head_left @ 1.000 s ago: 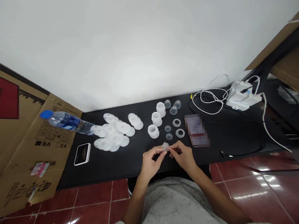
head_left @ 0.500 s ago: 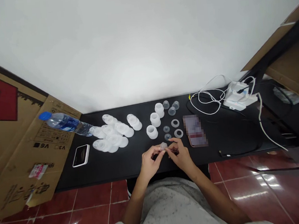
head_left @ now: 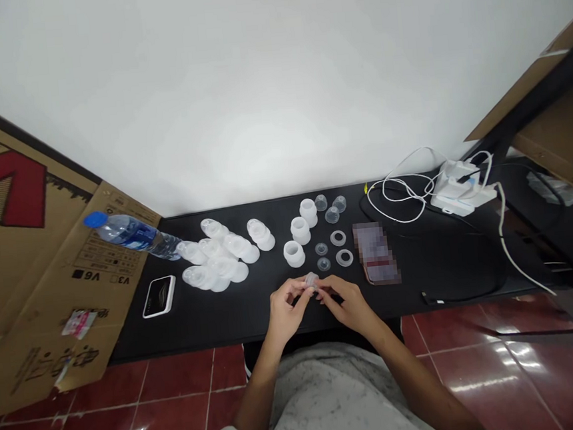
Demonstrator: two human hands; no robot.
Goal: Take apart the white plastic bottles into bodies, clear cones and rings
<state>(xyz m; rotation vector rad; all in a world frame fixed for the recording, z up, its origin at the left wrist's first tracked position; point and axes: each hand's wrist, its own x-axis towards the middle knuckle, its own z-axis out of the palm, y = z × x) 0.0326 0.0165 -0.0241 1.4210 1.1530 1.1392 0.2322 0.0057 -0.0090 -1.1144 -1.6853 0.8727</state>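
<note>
- Head view: our left hand [head_left: 285, 311] and right hand [head_left: 348, 302] grip a small translucent plastic part [head_left: 312, 279] between their fingertips, low centre of frame.
- Just beyond lie a transparent disc [head_left: 323, 264] and a flat ring [head_left: 344, 257] on the black table [head_left: 235, 320].
</note>
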